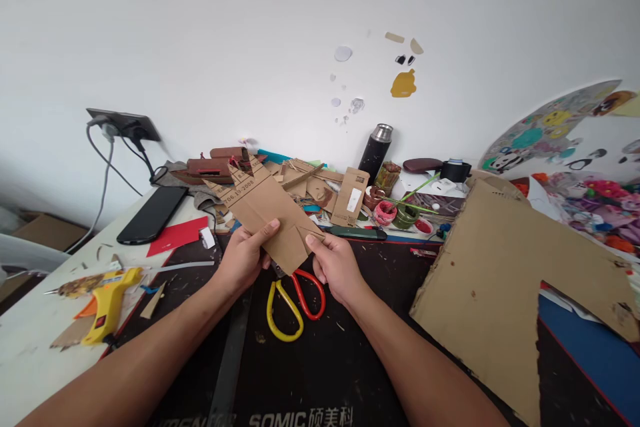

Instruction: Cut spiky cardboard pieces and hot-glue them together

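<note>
Nearby, scissors [291, 300] with red and yellow handles lie on a dark mat [310, 370], at six o'clock from the spiky cardboard piece [265, 203]. Left hand [243, 257] and right hand [340, 267] pinch that piece at seven and four o'clock. Farther off, at two, is a black flask [374, 153].

A craft workspace, a cluttered counter [35, 317] against a white wall [240, 47], a yellow glue gun [106, 303], red-and-yellow-handled scissors [291, 300], a dark littered mat [325, 370], a large cut cardboard sheet [470, 267], heaped cardboard scraps [315, 190], small colour-stained pots [385, 213], small cutouts [403, 85] stuck on the wall above
</note>
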`<state>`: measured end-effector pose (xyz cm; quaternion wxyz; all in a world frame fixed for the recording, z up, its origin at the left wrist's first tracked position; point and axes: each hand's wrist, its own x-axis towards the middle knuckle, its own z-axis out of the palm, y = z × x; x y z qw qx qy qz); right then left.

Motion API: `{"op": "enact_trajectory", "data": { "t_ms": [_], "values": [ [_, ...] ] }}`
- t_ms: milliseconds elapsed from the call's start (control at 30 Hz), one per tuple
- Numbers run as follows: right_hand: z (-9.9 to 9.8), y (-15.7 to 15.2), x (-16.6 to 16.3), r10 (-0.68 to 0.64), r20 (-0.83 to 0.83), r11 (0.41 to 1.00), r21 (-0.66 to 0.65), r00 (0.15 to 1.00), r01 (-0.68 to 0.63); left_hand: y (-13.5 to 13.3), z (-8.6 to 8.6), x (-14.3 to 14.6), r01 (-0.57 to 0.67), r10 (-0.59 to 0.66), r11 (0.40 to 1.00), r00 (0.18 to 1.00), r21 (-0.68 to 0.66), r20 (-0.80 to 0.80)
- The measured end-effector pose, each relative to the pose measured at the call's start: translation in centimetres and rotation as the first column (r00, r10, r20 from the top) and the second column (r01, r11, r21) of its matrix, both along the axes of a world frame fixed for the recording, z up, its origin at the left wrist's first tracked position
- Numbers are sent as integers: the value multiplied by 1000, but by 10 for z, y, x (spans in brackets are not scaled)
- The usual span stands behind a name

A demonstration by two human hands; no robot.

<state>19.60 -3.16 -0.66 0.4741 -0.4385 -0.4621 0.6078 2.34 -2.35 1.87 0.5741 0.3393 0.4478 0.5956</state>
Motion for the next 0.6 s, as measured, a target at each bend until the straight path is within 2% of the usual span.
{"op": "enact_trajectory", "data": {
  "t_ms": [300, 600],
  "values": [
    [2, -2, -4, 13, -134, 999, -33, 991, -17, -3, 1, 4, -27, 27, 1000, 1000, 4, 8],
    [2, 1, 4, 77, 25, 997, 24, 997, -77, 2, -1, -2, -28, 29, 999, 999, 37, -28]
  ]
}}
